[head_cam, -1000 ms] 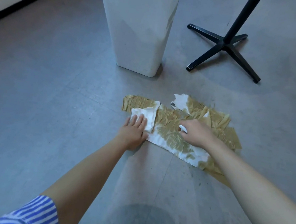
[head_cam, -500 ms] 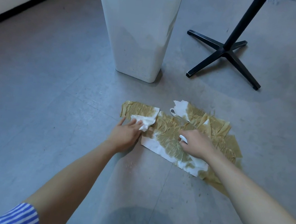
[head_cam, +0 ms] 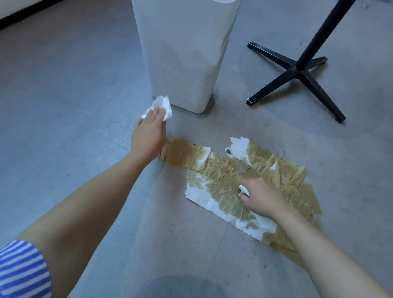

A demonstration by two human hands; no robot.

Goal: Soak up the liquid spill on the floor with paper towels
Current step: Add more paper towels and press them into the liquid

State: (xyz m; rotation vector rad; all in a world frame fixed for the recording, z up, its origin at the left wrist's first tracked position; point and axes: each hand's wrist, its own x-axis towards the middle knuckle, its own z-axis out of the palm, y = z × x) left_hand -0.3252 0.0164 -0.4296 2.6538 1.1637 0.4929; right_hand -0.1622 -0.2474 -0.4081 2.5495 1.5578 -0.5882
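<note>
Several paper towels [head_cam: 221, 175] lie flat on the grey floor, soaked yellow-brown by the spill, with white patches at their near and far edges. My left hand [head_cam: 148, 134] is raised left of them and grips a crumpled white paper towel [head_cam: 161, 105] near the foot of the bin. My right hand [head_cam: 260, 197] presses down on the soaked towels, with a small white scrap [head_cam: 244, 190] at its fingertips. Brown liquid [head_cam: 293, 255] shows past the towels' right near edge.
A tall white bin [head_cam: 185, 38] stands just beyond the towels. A black cross-shaped stand base [head_cam: 298, 72] with its pole sits to the back right. A wall with a dark skirting [head_cam: 35, 8] runs along the back left. Small brown specks dot the floor near me.
My left hand has lifted a white towel off the left end of the soaked pile, bunched it and carried it up towards the bin. My right hand stays pressed on the towels.
</note>
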